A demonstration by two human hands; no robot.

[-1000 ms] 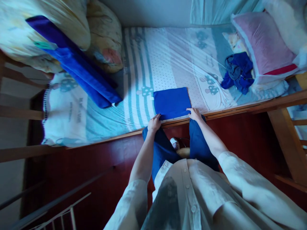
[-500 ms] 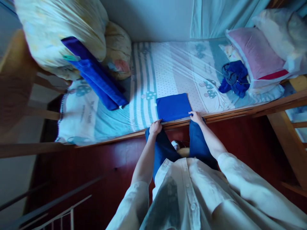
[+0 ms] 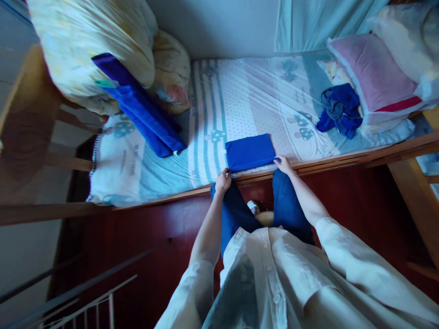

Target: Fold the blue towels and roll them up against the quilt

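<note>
A folded blue cloth (image 3: 250,152) lies flat as a neat rectangle near the front edge of the bed, with a small white tag at its left side. My left hand (image 3: 223,181) pinches its near left corner. At the near right corner, my right hand (image 3: 283,163) grips the cloth between thumb and fingers. Further left, a long folded stack of blue cloth (image 3: 144,114) leans from the yellowish bedding down onto the mattress. A crumpled dark blue cloth bundle (image 3: 339,111) sits at the right, beside a pink pillow (image 3: 373,73).
The bed (image 3: 202,123) has a striped, mushroom-print sheet and a wooden front rail (image 3: 329,165). A large yellowish bedding bundle (image 3: 99,50) stands at the back left. A curtain (image 3: 329,25) hangs behind. White metal bars (image 3: 111,310) rise at lower left above the red floor.
The near edge of the folded cloth has been drawn up slightly, so the cloth looks a little shorter front to back. Both hands stay at its near corners; the view has shifted slightly.
</note>
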